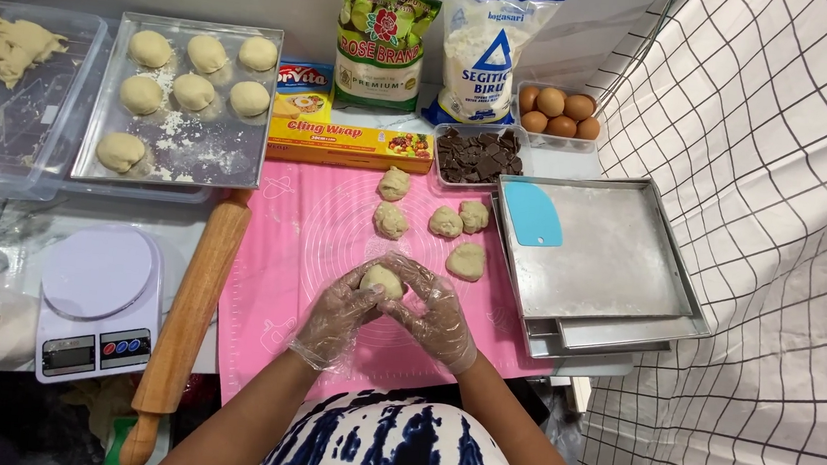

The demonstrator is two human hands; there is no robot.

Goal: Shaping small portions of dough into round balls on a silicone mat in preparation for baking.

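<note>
At centre frame, over a pink silicone mat (313, 244), a person's left hand (338, 318) and right hand (438, 314), both in clear plastic gloves, are cupped together around a dough ball (382, 280), fingers curled against its sides. Just above on the mat lie five rough dough pieces (446, 222), with a wooden rolling pin (189, 308) and white kitchen scale (98, 300) at lower left. Seven shaped balls sit on a floured tray (211, 150) at upper left; stacked metal pans (619, 280) with a blue scraper (532, 214) lie to the right.
</note>
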